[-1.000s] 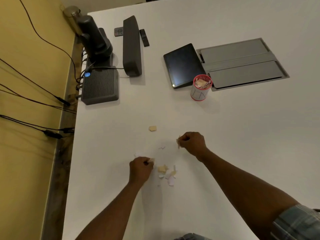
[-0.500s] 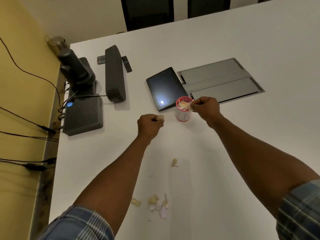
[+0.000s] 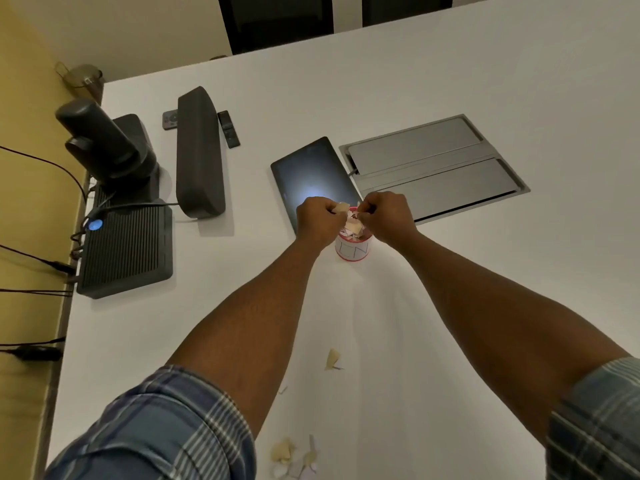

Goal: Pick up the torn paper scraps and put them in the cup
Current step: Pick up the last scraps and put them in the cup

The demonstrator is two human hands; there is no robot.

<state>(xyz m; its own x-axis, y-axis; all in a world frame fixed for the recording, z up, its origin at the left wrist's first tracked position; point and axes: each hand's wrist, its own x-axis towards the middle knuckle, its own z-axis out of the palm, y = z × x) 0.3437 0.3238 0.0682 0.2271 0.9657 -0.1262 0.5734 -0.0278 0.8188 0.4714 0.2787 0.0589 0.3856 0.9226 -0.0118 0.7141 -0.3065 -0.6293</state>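
Scraps are pinched in both hands right over the cup, which stands on the white bench just under the fingers. The left hand pinches a tan scrap at the cup's left rim. The right hand is curled tight on a small bit at the right rim. I think both only need to let go. More loose scraps lie far behind the fingers, close to the person.

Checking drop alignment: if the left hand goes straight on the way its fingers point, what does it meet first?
Likely the right hand: the left hand points its scrap rightward across the cup mouth. Depth is unclear.
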